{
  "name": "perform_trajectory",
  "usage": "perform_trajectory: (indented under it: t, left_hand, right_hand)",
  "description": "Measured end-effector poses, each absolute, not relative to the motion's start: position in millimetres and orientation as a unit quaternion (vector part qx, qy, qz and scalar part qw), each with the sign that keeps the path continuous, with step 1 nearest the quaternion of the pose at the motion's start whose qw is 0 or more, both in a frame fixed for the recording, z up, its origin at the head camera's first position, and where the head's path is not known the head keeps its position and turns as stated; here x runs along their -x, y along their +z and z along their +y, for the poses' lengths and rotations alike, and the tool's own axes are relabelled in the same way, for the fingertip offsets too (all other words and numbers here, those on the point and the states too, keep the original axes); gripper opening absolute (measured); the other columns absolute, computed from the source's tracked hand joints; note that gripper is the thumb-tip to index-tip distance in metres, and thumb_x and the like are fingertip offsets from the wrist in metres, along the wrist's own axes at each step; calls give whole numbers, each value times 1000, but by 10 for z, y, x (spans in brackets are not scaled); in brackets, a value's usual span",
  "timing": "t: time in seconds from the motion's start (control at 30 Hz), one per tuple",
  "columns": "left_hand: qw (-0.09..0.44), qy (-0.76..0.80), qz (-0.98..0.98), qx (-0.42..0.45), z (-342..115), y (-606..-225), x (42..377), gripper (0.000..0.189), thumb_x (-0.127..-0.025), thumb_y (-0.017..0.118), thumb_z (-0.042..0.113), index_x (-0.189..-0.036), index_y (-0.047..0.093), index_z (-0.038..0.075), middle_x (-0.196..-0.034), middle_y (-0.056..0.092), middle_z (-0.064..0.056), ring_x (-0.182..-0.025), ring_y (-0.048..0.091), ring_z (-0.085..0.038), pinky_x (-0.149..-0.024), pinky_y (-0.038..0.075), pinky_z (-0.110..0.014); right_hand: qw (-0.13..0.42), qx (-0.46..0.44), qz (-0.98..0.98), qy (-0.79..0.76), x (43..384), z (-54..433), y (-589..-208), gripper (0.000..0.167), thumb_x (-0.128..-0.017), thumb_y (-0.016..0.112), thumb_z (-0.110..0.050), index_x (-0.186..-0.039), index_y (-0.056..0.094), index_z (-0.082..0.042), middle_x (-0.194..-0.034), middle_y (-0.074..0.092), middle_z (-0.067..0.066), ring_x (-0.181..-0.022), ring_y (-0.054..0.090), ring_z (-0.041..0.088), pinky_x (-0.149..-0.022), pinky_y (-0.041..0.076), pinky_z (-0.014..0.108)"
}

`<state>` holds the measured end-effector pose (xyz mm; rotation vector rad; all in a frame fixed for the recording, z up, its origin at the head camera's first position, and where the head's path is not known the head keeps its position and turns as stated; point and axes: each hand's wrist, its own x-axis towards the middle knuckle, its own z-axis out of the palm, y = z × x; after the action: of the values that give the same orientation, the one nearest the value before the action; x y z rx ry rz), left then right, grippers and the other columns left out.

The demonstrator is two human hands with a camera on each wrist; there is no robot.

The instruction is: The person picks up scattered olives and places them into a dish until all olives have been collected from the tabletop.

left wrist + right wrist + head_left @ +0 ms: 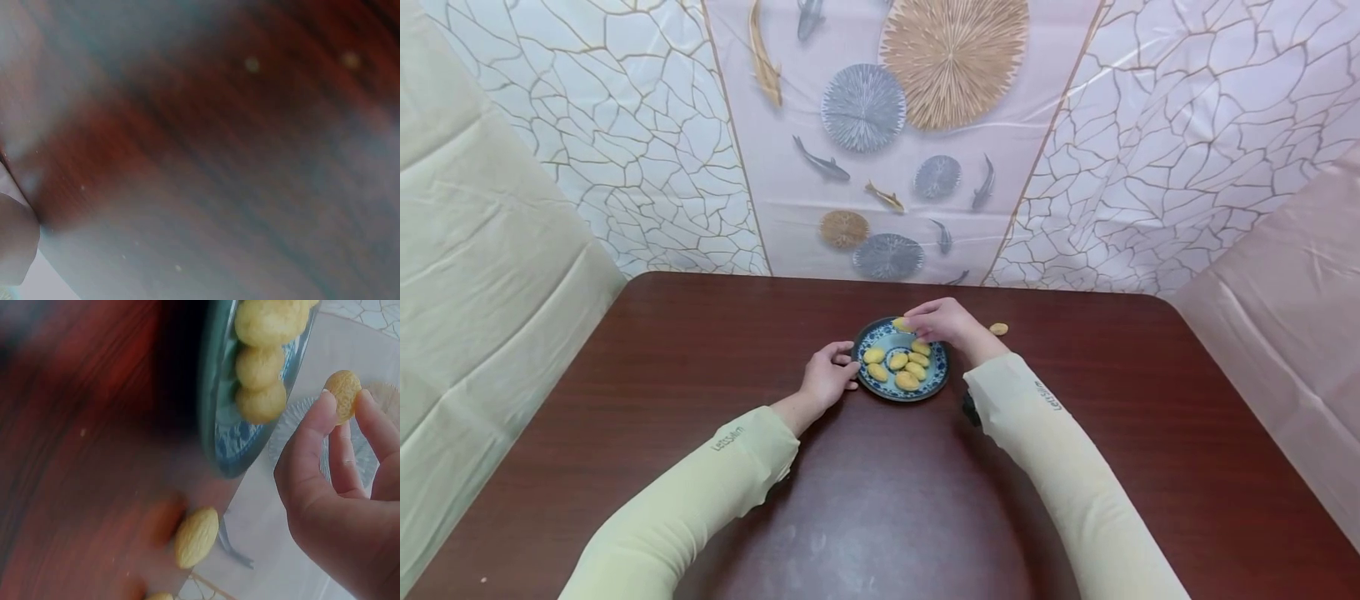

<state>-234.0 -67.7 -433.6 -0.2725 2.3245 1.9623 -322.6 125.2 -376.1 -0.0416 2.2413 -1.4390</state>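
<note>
A round blue-and-white patterned plate (895, 393) with a dark rim holds several small yellow oval pieces (907, 381) that look like baby potatoes. My left hand (827, 377) holds the plate's left rim, thumb and fingers at the edge. Over the plate's far side, my right hand (946, 323) pinches one small yellow potato (344, 395) between thumb and fingertips, raised above the others. Only a bit of hand (17, 240) shows at the edge of the left wrist view, and the plate is out of sight there.
Another loose yellow piece (998, 329) lies on the dark brown table (865, 517), right of the plate and beyond my right wrist. In the right wrist view a second one (160, 596) is cut off at the bottom. A patterned cloth wall (880, 200) stands behind the table.
</note>
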Motion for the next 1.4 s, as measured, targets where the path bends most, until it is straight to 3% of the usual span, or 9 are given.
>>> perform_trajectory:
  t: [0.27,0.57,0.67,0.77,0.87,0.93,1.13,1.3,1.4]
  left_hand:
    - [39,640,763,84,-671,-4347,2347,39,-88,58,-2,-127,53,-1,-93,55,-12,-60,56,-8,-59,59,-24]
    - [35,643,761,81,-674,-4341,2337,39,-88,58,-2,-126,53,-2,-90,54,-10,-60,55,-7,-58,59,-23]
    - [37,643,761,81,-676,-4341,2344,38,-88,58,-1,-126,53,-1,-90,54,-10,-61,55,-6,-58,58,-23]
    - [38,644,760,80,-679,-4342,2348,38,-88,59,-1,-126,53,-1,-90,54,-10,-61,55,-6,-58,58,-23]
    - [38,645,759,79,-683,-4346,2351,38,-88,59,-1,-126,53,-1,-90,54,-10,-61,56,-7,-58,58,-23]
    - [37,645,759,79,-684,-4348,2353,39,-88,59,-2,-126,53,-1,-89,55,-9,-62,56,-7,-58,58,-23]
    - [33,647,757,80,-681,-4353,2356,39,-87,59,-2,-126,53,-2,-88,54,-8,-62,56,-7,-57,58,-23]
    - [33,649,756,82,-684,-4367,2358,39,-87,59,-3,-126,53,-2,-88,54,-9,-60,55,-6,-56,58,-22]
    - [34,649,756,83,-681,-4357,2351,40,-88,58,-3,-127,53,-2,-89,53,-9,-58,55,-7,-57,58,-22]
  right_hand:
    - [248,34,844,-475,3221,1119,-3780,31,-88,64,-16,-113,64,3,-76,64,0,-60,54,9,-59,50,22]
    - [241,66,885,-393,3204,981,-3826,27,-85,68,-25,-102,71,-4,-51,47,-7,-41,33,8,-49,37,22]
    - [231,72,896,-372,3196,936,-3847,26,-84,69,-26,-100,72,-6,-58,52,-6,-42,33,7,-47,37,21]
    - [224,77,906,-351,3178,902,-3855,26,-84,70,-26,-101,72,-6,-85,65,1,-53,43,10,-49,41,20]
    - [226,83,912,-332,3160,880,-3851,27,-84,69,-26,-104,72,-7,-109,65,7,-68,52,12,-51,45,20]
    - [230,84,912,-330,3155,872,-3843,27,-84,68,-24,-105,71,-7,-105,66,8,-68,52,12,-51,44,19]
    - [240,67,894,-371,3152,889,-3778,22,-86,66,-19,-101,71,-5,-66,56,1,-50,41,9,-45,39,21]
    - [235,59,886,-397,3167,978,-3710,24,-87,63,-20,-104,70,-3,-77,61,6,-56,45,12,-52,42,24]
    - [223,47,879,-418,3196,1072,-3679,28,-89,62,-21,-109,68,-3,-94,65,13,-62,50,13,-58,48,26]
